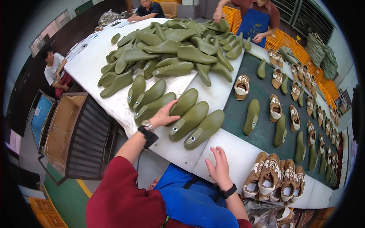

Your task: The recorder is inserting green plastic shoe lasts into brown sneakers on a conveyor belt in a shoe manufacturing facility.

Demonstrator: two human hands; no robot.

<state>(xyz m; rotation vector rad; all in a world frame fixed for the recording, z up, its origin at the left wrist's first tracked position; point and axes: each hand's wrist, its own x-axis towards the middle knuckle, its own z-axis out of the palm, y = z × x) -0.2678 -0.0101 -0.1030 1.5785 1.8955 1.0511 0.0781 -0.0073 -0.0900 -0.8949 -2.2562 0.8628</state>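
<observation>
My left hand (164, 114) is at the heel end of an olive-green shoe last (186, 101), its thumb and fingers around that end. This last lies in a row with several others on the white tabletop, among them a last (191, 119) and a last (205, 129) to its right and a last (155, 106) to its left. My right hand (219, 167) hovers above the white table edge with its fingers apart and nothing in it. Nearest to it on the right is a cluster of brown-and-white sneakers (272, 174).
A large heap of green lasts (167, 45) covers the far table. On the right, a dark green belt (237, 114) carries sneakers and lasts in rows. A co-worker in a blue apron (255, 24) handles lasts at the far side. A wheeled cart (76, 136) stands left; two people sit beyond.
</observation>
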